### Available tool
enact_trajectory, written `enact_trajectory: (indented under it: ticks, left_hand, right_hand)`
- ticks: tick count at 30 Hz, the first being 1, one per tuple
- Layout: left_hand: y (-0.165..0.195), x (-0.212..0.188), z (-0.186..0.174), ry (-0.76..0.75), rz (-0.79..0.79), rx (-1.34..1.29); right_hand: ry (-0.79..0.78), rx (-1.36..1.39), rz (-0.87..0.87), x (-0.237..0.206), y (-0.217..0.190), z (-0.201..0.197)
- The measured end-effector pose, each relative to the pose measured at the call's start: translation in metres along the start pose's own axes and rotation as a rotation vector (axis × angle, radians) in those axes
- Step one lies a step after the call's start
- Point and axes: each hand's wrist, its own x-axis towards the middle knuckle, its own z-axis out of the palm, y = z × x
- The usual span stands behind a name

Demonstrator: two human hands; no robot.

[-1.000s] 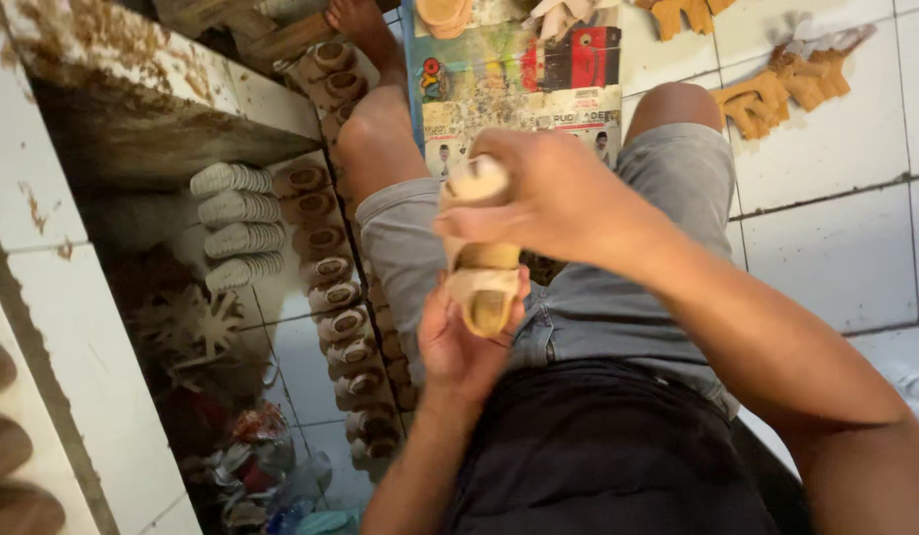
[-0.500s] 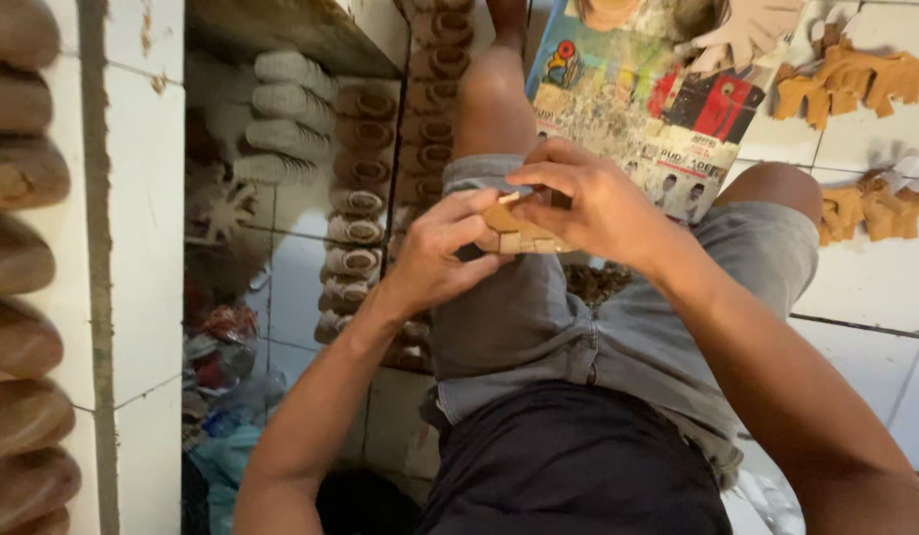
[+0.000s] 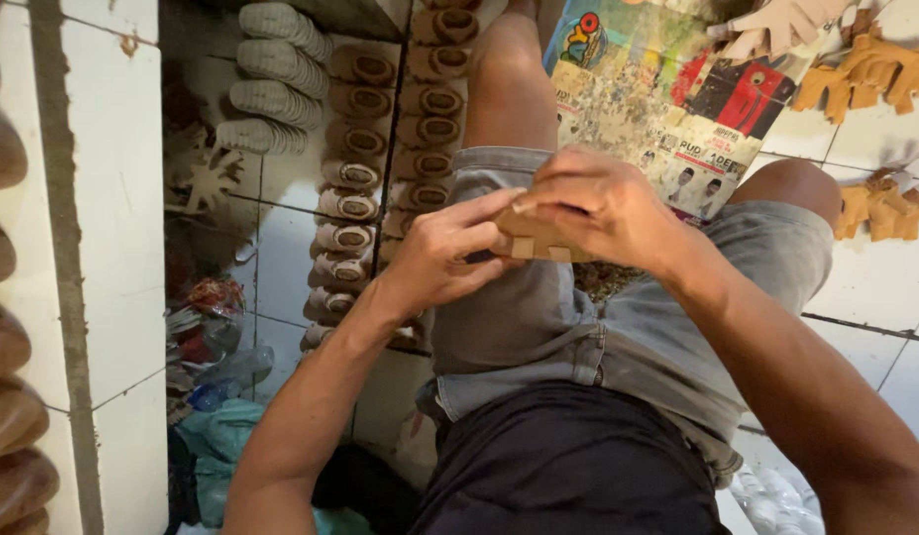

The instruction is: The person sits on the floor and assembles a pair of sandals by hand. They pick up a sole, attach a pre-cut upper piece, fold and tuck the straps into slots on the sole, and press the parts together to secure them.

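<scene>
Together, both hands close on one small wooden piece [image 3: 540, 245] held above the lap. That piece is pale tan, flat and blocky, with square notches cut along its lower edge; most of it is hidden by fingers. From the left, the left hand [image 3: 444, 260] cups it, thumb and forefinger stretched along its top edge. From above, the right hand [image 3: 600, 205] wraps over it, knuckles bent, fingertips pressed on the near face. The two hands touch each other at the piece.

Beneath them lie grey denim shorts [image 3: 578, 317], rough-woven with a stitched seam, and a dark shirt [image 3: 568, 466] nearer the camera. Past the knees, a glossy printed poster [image 3: 667, 109] is spread on white glazed floor tiles [image 3: 875, 277]. At left, a long row of carved oval wooden blanks [image 3: 355, 178] runs away across the floor, each with a hollowed centre, beside a stack of pale ribbed pieces [image 3: 276, 69]. Orange-brown cutout wooden shapes [image 3: 875, 74] are scattered at upper right. Smooth, rounded brown wooden forms [image 3: 8, 416] line the left edge.
</scene>
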Motion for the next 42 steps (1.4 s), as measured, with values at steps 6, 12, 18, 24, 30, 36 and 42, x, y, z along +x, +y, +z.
enact_trajectory:
  ticks: [6, 12, 18, 24, 30, 36, 42]
  left_hand:
    - [0.003, 0.0, 0.004, -0.013, 0.082, 0.044]
    - [0.015, 0.006, 0.001, 0.007, 0.135, 0.133]
    - [0.032, 0.008, 0.022, 0.31, 0.113, 0.177]
    - [0.067, 0.052, 0.098, 0.684, 0.122, 0.125]
    - [0.07, 0.048, 0.115, 0.401, -0.086, -0.495]
    - [0.048, 0.059, 0.101, 0.121, -0.177, -1.057]
    - [0.069, 0.048, 0.109, 0.231, -0.134, -0.818]
  right_hand:
    - [-0.171, -0.261, -0.249, -0.005, -0.016, -0.009]
    - [-0.101, -0.259, -0.202, -0.015, -0.02, -0.017]
    - [0.778, 0.206, 0.531, -0.058, -0.022, 0.001]
    - [0.645, 0.973, 0.401, -0.086, -0.032, 0.042]
    - [0.652, 1.228, 0.447, -0.103, -0.042, 0.017]
    - [0.626, 1.222, 0.516, -0.108, -0.057, 0.003]
    - [0.614, 1.103, 0.49, -0.119, -0.059, 0.007]
